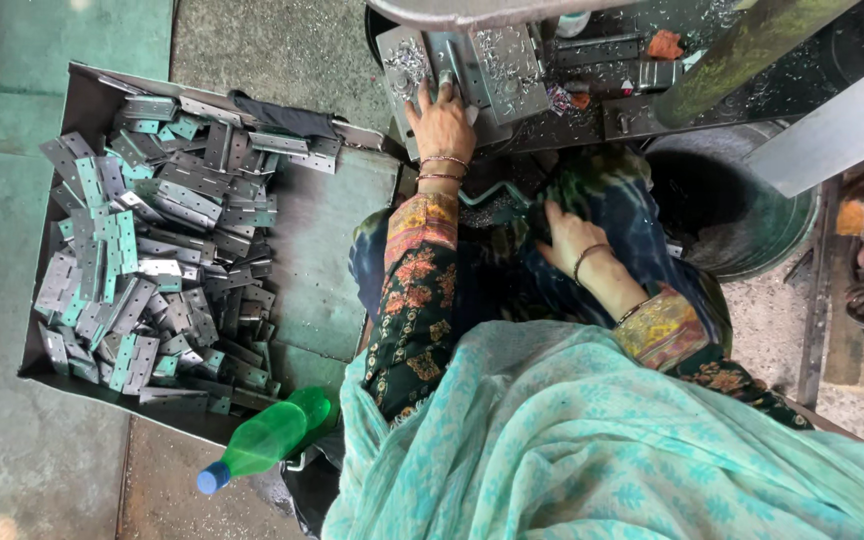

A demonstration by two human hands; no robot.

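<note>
Left hand (440, 122) presses flat on a metal hinge plate (449, 82) on the machine surface (592, 110) at twelve o'clock, long axis pointing away. Right hand (570, 238) rests loose in the lap, farther off. Hinge pile (152, 260) at nine o'clock.

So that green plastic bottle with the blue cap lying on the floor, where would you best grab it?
Around the middle of the green plastic bottle, coming from above. It lies on its side, blue cap toward the lower left, so the round body is exposed there, while its far end sits against the metal tray.
</note>
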